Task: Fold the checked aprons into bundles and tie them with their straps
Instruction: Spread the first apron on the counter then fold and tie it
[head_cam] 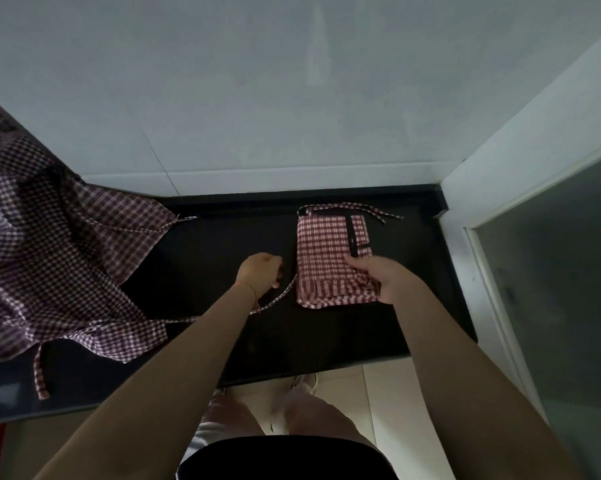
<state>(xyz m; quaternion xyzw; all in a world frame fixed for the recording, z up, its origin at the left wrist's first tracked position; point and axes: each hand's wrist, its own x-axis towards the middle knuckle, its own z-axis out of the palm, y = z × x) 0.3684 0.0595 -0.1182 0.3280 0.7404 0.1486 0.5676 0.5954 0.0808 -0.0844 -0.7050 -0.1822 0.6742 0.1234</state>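
Note:
A red-and-white checked apron (321, 258) lies folded into a flat rectangle on the black counter (205, 251). My right hand (383, 277) grips its near right corner, thumb on top. My left hand (259, 273) is closed on the strap (281, 296) that runs from the bundle's near left corner. A second strap (368, 209) curls along the bundle's far edge. A pile of unfolded checked aprons (49, 244) covers the counter's left part, with a strap hanging over the front edge.
A white tiled wall (292, 98) rises behind the counter. At the right stand a white frame and a grey glass door (551, 271). Below the counter's front edge I see pale floor tiles and my legs.

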